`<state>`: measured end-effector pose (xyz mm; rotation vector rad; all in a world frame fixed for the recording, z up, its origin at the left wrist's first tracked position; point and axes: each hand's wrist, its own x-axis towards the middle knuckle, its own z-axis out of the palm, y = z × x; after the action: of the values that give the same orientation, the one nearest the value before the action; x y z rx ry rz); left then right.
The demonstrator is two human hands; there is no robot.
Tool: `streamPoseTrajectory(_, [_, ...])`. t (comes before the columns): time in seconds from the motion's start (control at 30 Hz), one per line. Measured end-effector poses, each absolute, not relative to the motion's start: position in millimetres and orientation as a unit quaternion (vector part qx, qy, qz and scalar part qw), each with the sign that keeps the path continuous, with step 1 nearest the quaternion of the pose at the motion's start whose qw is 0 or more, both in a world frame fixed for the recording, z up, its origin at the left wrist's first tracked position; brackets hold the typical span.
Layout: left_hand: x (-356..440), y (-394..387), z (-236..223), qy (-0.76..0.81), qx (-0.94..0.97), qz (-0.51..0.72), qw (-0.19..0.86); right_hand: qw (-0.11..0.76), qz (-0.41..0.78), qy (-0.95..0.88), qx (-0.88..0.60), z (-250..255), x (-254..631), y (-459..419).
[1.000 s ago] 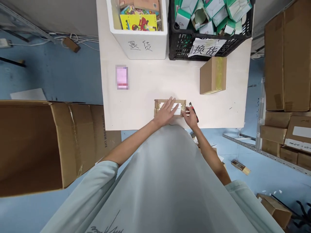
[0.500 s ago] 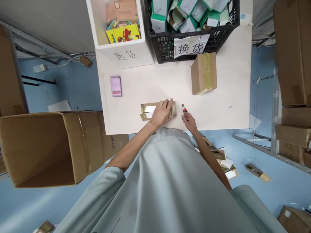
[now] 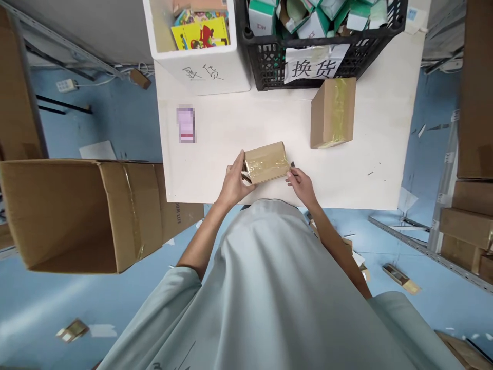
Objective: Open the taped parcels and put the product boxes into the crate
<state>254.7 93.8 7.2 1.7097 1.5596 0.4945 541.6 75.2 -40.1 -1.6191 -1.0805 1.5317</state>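
A small brown cardboard box (image 3: 266, 161) with shiny clear tape over its near side lies slightly tilted at the table's front. My left hand (image 3: 233, 181) grips its left end, thumb below and fingers along the far side. At the right end, my right hand (image 3: 301, 186) is closed with its fingertips against the box's corner. A dark bit of the utility knife (image 3: 292, 164) shows above those fingers; most of it is hidden. A larger taped cardboard box (image 3: 325, 115) stands beyond my right hand.
A white bin (image 3: 200, 77) with books and a black crate (image 3: 269, 67) of green-white boxes stand at the back of the white table (image 3: 215, 121). A blurred pink item (image 3: 186, 124) lies left. A big open carton (image 3: 134, 221) is left of the table.
The small box has been turned over, showing its taped brown side. My left hand has shifted to its left end, and my right hand with the knife now meets its right end.
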Motion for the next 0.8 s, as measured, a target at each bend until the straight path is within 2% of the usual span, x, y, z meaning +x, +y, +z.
streamPoseTrajectory(0.1, [247,93,-8,0.649,0.570,0.256,0.435,0.313,0.576,-0.442,-0.612,-35,523,79])
streamPoseTrajectory(0.27, [226,88,-29,0.675,0.479,0.325,0.457,0.290,0.567,-0.471,-0.611,-33,512,83])
streamPoseTrajectory(0.47, [176,79,-50,0.647,0.463,0.366,0.482,0.245,0.514,-0.447,-0.690,-72,509,94])
streamPoseTrajectory(0.63, [129,70,-63,0.650,0.432,0.373,0.502,0.230,0.572,-0.391,-0.683,-95,482,99])
streamPoseTrajectory(0.8, [90,57,-85,0.647,0.385,0.375,0.541,0.257,0.596,-0.414,-0.638,-83,453,97])
